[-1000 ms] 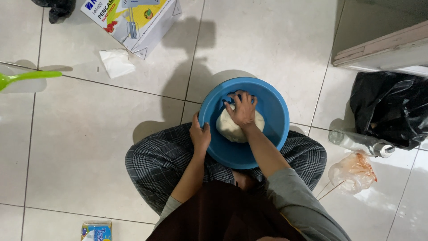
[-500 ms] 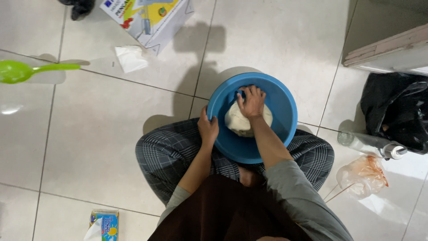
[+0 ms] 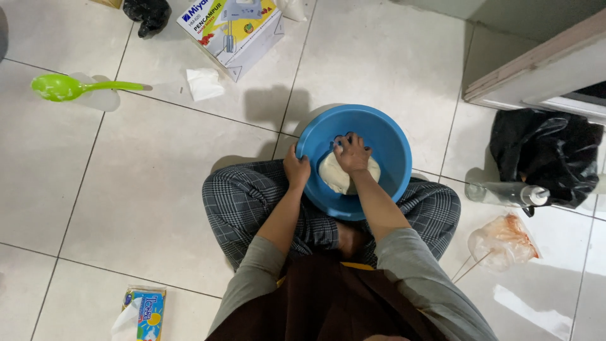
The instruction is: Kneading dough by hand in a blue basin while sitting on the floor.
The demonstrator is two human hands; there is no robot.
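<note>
Compared with half a second ago, the right hand (image 3: pixel 352 153) has slid slightly nearer on the pale lump of dough (image 3: pixel 338 177) in the round blue plastic bowl (image 3: pixel 391 142), fingers curled pressing it, while the left hand (image 3: pixel 296 170) stays clamped on the rim.

Pale tiled floor (image 3: pixel 145 189); green ladle (image 3: pixel 69 87) lying far left; printed cardboard box (image 3: pixel 230 31) at top, crumpled white tissue (image 3: pixel 204 83) just beside it; dark cloth (image 3: pixel 146 14) near the box's left; black plastic bag (image 3: pixel 548 155) at right, clear bottle (image 3: pixel 505 193) lying against it; reddish-stained clear bag (image 3: pixel 503 240) below; tissue pack (image 3: pixel 140 312) bottom left.
</note>
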